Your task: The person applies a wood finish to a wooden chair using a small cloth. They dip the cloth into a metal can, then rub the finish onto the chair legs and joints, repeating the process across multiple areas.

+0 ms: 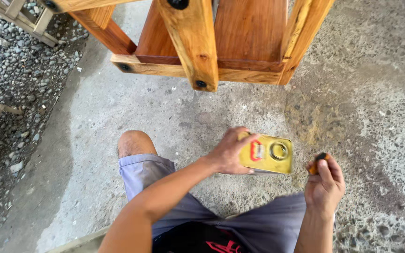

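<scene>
Can: a flat rectangular yellow metal can (268, 153) with a round opening on its top, held above the concrete floor (362, 93), just in front of the person's knee (134, 143).
Left hand: the left hand (228, 152) grips the can by its near left edge.
Right hand: the right hand (325, 183) pinches a small orange and black cap (318, 161), just right of the can.
Beyond: a wooden furniture frame (198, 42) stands ahead.
Left side: gravel (19, 84).
</scene>
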